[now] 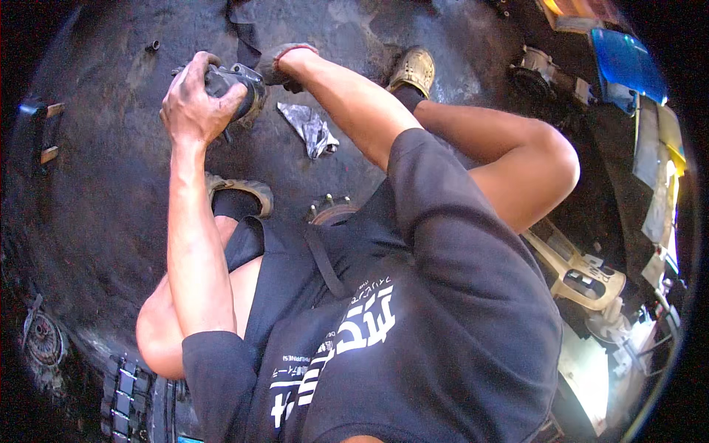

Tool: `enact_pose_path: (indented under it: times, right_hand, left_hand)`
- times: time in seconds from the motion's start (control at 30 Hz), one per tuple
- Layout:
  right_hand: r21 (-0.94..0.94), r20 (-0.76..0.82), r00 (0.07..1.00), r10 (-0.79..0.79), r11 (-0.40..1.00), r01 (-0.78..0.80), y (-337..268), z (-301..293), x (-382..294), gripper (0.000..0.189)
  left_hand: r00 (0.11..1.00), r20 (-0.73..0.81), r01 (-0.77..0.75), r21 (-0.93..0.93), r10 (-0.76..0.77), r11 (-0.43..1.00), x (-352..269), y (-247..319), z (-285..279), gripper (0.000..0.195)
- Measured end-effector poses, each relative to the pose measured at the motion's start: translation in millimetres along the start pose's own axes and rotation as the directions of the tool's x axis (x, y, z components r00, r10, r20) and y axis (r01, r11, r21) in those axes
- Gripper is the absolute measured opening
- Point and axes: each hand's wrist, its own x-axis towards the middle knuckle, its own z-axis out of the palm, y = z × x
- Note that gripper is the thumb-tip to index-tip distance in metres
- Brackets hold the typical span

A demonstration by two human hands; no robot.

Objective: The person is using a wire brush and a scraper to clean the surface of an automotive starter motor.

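My bare, grimy left hand [194, 105] grips a dark, greasy metal part [252, 91] with a rounded end, thumb and fingers around its body. Close against the right side of that part is my right hand [273, 63], in a dark glove with a red-edged cuff; its fingers are mostly hidden, so what it holds cannot be told. A crumpled grey-and-white rag or plastic sheet [310, 130] lies on the dark floor below the hands. Between my legs, partly covered by my clothing, shows a round rusty metal part with upright studs [334, 213].
A small dark tube [153, 46] lies on the floor at the upper left. A spoked round part [43, 338] is at the lower left. Along the right are a blue panel [631, 66], a cylindrical metal part [536, 63] and a beige plastic frame [595, 282]. My shoes flank the hands.
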Motion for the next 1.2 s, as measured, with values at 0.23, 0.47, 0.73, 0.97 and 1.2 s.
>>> enact_pose_path:
  times: [0.23, 0.47, 0.73, 0.97, 1.2]
  right_hand:
    - [-0.235, -0.057, 0.993, -0.105, 0.968, 0.089, -1, 3, -17, 0.020]
    - [0.029, -0.054, 0.998, -0.037, 0.999, 0.039, 17, 21, -11, 0.018]
    - [0.001, -0.123, 0.974, -0.188, 0.982, 0.190, 3, 16, -48, 0.022]
    - [-0.247, -0.240, 0.961, -0.139, 0.966, 0.078, 2, 37, -48, 0.035]
    - [-0.105, -0.316, 0.946, -0.069, 0.994, 0.037, 8, 46, -39, 0.038]
  left_hand:
    - [1.000, 0.007, 0.005, 0.021, -0.005, 1.000, -3, 0, 0, 0.050]
    - [0.999, 0.027, 0.025, 0.018, -0.025, 1.000, -2, 0, -1, 0.050]
    - [0.999, -0.011, 0.030, 0.026, -0.030, 0.999, -1, 4, 1, 0.050]
    - [0.999, -0.020, 0.030, 0.023, -0.029, 0.999, 2, 7, 6, 0.051]
    - [0.999, -0.023, 0.050, 0.017, -0.050, 0.999, 1, 11, 6, 0.052]
